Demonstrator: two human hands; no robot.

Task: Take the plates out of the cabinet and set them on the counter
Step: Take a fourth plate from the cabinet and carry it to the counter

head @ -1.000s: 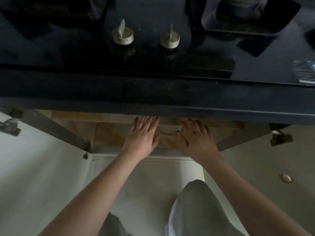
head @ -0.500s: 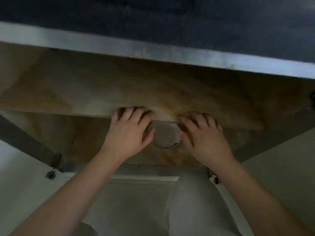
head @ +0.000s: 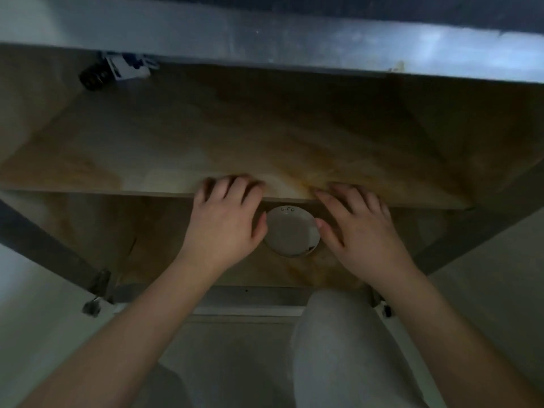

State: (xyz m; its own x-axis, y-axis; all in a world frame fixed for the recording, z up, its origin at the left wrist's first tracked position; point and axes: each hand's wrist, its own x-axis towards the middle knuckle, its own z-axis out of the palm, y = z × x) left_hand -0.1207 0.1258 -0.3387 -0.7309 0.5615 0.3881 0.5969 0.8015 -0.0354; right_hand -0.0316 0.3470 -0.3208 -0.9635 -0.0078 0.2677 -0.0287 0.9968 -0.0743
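A small round white plate (head: 291,232) lies on the lower floor of the open cabinet, partly under the front edge of a wooden shelf (head: 265,136). My left hand (head: 226,222) is at the plate's left side, thumb touching its rim, fingers spread over the shelf edge. My right hand (head: 357,228) is at its right side, thumb at the rim, fingers spread. Neither hand has lifted the plate. The counter's dark front edge (head: 294,39) runs across the top.
Both white cabinet doors (head: 35,313) stand open to the left and right, with hinges (head: 94,301) at the corners. A black-and-white fitting (head: 117,70) hangs under the counter at upper left. My grey-clad knees (head: 347,348) are below the cabinet opening.
My head has dropped lower, so the stovetop is out of view and the cabinet interior fills it. Both hands have reached in and closed toward the plate's two sides.
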